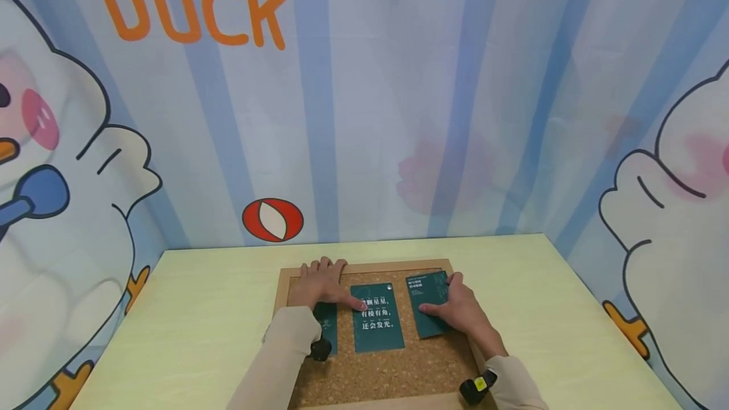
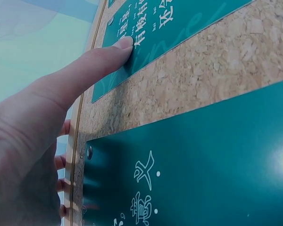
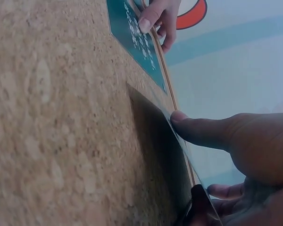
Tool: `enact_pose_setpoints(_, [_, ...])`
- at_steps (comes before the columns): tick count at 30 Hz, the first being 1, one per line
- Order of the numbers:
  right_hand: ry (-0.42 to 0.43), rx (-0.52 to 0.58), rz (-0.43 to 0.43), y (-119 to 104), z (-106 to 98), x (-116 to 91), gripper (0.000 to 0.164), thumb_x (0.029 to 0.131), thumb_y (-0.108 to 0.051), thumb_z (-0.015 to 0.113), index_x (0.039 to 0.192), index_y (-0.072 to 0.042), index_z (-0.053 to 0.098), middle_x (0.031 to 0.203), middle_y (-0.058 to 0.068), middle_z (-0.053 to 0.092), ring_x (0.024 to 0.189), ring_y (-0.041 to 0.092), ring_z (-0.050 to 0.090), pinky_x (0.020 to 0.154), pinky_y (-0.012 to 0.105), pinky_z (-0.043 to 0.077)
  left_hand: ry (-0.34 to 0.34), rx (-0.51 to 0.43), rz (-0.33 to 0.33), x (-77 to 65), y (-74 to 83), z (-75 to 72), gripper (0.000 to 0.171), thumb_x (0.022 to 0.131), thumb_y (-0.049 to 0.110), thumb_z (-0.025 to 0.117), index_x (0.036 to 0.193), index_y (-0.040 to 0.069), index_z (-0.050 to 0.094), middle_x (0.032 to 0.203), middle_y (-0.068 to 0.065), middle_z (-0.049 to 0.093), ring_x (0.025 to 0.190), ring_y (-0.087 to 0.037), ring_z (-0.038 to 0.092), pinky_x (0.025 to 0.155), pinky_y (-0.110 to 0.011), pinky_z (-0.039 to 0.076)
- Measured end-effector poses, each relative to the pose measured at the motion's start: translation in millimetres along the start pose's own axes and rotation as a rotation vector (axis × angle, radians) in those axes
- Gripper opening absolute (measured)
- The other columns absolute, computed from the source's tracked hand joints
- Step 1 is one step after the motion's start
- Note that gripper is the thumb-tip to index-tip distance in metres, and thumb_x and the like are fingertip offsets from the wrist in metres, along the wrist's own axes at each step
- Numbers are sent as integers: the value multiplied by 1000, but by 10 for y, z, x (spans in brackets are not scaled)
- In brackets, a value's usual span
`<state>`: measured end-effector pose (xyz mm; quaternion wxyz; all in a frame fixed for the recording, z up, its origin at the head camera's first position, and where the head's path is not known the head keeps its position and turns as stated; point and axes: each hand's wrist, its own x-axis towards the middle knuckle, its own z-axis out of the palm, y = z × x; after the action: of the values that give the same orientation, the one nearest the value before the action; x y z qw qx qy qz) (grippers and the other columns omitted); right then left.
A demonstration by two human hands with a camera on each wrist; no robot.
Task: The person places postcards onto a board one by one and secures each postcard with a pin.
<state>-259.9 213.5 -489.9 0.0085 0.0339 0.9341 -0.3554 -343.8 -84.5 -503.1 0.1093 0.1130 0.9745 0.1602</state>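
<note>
A wood-framed corkboard lies on the table with three dark green cards. My right hand pinches the right card, thumb on its face and fingers behind; in the right wrist view this card is tilted off the cork. My left hand holds the board's far edge, its fingers over the frame and its thumb on the middle card. White Chinese characters and a tack at the top right corner show on that card. Partly under my left hand lies the left card, a tack at its corner.
The pale yellow table extends on both sides of the board. Behind it hangs a blue striped backdrop with printed ducks and orange letters. A dark shape beneath the raised card is unclear.
</note>
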Motion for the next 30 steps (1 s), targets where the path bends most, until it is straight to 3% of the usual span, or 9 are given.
enact_pose_setpoints(12, [-37,-95,-84,-1,26,-25,78,84,-40,88,130,6,44,99,19,63,86,30,63,78,51,52,-6,-9,1,-39,27,-39,121,63,74,86,159,15,41,157,-21,38,145,-46,31,120,-65,10])
enact_pose_setpoints(17, [-40,-118,-99,-28,29,-42,81,84,-41,88,132,7,44,103,21,63,94,34,64,83,55,52,9,-16,1,2,-7,12,120,64,73,87,159,16,41,157,-21,39,145,-46,31,120,-66,10])
enact_pose_setpoints(24, [-70,-189,-92,-60,51,-49,106,87,-41,85,156,11,25,136,34,55,124,47,58,101,58,48,-6,-11,-1,-74,48,-64,118,66,71,87,159,16,40,157,-20,38,145,-46,31,121,-64,10])
enact_pose_setpoints(27, [-79,-227,-96,-67,49,-43,105,87,-43,85,156,10,26,133,34,57,122,47,59,98,59,49,-4,-13,2,-105,65,-85,117,66,71,86,158,15,41,156,-20,40,145,-45,32,121,-64,11])
enact_pose_setpoints(30, [-90,-279,-97,-76,41,-43,102,87,-47,83,154,9,30,127,31,62,116,45,63,93,58,52,5,-16,3,-33,14,-17,120,64,73,87,159,16,40,157,-20,39,145,-46,31,121,-65,10])
